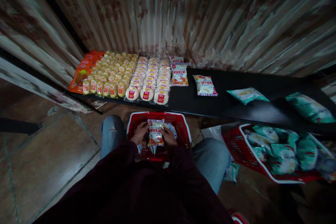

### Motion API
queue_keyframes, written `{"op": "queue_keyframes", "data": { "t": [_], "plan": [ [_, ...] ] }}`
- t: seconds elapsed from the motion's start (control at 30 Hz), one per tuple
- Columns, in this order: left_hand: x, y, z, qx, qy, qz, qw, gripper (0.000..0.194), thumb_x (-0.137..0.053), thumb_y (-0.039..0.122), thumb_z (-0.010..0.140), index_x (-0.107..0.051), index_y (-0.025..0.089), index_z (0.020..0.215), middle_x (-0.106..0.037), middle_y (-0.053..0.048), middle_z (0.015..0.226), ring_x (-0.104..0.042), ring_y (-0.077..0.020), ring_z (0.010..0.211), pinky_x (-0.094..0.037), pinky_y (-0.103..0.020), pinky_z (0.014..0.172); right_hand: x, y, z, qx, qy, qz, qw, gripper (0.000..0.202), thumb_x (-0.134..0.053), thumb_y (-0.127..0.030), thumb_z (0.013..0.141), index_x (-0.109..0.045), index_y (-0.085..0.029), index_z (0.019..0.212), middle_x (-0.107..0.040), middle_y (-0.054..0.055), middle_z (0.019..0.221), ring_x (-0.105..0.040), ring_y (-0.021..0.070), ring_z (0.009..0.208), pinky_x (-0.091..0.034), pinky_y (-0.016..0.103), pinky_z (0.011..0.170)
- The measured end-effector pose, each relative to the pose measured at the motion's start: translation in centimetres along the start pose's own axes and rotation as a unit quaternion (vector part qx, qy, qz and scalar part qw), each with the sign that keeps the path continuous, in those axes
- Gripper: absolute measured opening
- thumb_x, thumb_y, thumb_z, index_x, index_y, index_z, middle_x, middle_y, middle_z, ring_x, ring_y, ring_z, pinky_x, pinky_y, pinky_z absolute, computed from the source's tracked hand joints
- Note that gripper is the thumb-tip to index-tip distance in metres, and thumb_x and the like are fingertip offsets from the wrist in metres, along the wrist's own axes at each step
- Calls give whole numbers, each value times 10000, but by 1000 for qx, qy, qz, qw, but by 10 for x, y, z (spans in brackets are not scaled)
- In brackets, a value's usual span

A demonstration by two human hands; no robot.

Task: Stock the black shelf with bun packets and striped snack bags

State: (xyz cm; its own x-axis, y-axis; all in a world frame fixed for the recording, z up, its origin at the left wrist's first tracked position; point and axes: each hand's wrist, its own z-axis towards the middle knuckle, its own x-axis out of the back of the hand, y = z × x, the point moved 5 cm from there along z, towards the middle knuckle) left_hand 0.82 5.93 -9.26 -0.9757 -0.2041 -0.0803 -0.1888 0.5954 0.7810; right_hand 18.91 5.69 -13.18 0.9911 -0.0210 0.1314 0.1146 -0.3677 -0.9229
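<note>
My left hand [140,133] and my right hand [168,136] grip a white and orange snack bag [156,133] from its two sides, its striped ends at top and bottom. The bag is above a red basket with a white rim [186,126], between my knees. Other packets, partly hidden by my hands, lie in that basket. On the black shelf [181,101] beyond it, similar bags [180,75] stand in an overlapping row, and one more bag [206,85] lies apart to their right.
Left on the shelf are orange packets [83,71], small yellow cakes [112,73] and round white packs [147,92]. Two green bags [248,95] lie to the right. A second red basket [236,143] holds several green bags. A pleated curtain [168,14] hangs behind.
</note>
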Motion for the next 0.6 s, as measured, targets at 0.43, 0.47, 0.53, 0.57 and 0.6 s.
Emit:
{"op": "queue_keyframes", "data": {
  "t": [0.43,0.47,0.53,0.57,0.6],
  "plan": [
    [-24,-2,-14,5,-35,24,999,393,-734,341,764,-665,142,1096,-732,-54,796,-690,-179,689,-553,-299,695,0,5,-4,-58,-19,44,997,440,-566,-615,771,-711,-208,854,-744,49,784,-696,258,807,-553,379,745],
    [-23,-2,-13,-1,-29,33,999,358,-722,323,774,-671,143,1078,-733,-53,801,-689,-178,691,-551,-297,696,-2,4,-4,-53,-23,40,998,434,-572,-606,773,-716,-210,875,-746,46,788,-695,256,824,-549,379,760],
    [-20,-4,-10,-13,-13,55,998,268,-690,264,793,-680,142,1032,-735,-55,827,-689,-176,709,-548,-294,706,-4,4,-5,-37,-22,32,999,432,-580,-601,771,-718,-212,898,-748,43,782,-694,253,826,-544,382,775],
    [-18,-5,-9,-20,-4,69,997,225,-672,226,798,-680,141,1006,-736,-58,846,-690,-176,729,-546,-293,719,-5,3,-6,-26,-19,28,999,435,-586,-603,765,-718,-211,901,-750,43,776,-694,252,816,-543,384,775],
    [-15,-6,-8,-26,6,83,996,193,-656,188,799,-678,140,985,-735,-62,869,-690,-176,754,-544,-294,738,-5,2,-7,-13,-13,24,1000,439,-594,-605,755,-719,-209,899,-751,42,770,-694,251,804,-543,385,771]
  ]
}}
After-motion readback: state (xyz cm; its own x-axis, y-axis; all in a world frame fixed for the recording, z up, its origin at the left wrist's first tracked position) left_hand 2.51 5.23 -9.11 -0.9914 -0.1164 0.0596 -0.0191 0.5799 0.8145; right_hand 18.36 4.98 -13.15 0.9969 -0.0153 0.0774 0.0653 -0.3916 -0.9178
